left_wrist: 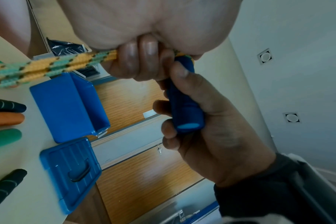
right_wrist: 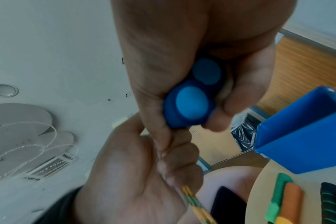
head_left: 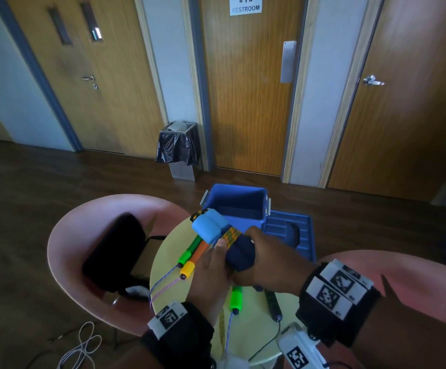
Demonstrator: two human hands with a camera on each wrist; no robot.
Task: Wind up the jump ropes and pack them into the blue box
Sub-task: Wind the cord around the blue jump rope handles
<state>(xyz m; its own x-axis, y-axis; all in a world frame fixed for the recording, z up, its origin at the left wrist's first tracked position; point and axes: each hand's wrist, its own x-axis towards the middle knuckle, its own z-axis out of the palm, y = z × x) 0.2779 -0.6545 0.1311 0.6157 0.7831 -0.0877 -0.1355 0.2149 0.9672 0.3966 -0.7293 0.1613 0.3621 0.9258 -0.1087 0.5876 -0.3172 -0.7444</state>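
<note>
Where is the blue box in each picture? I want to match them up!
Head: the blue box stands open in the middle, at the table's far edge, just beyond the hands.
Left wrist: it shows tipped sideways at centre-left, beside its lid.
Right wrist: its corner pokes in at the right edge.
Shared landmark: the bin with the black bag behind the box.

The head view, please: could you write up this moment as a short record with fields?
right hand: grips the two dark blue handles
left hand: holds the yellow-green rope wound round them
blue box: open, upright on the table
lid: flat beside the box
other ropes: on the table
</note>
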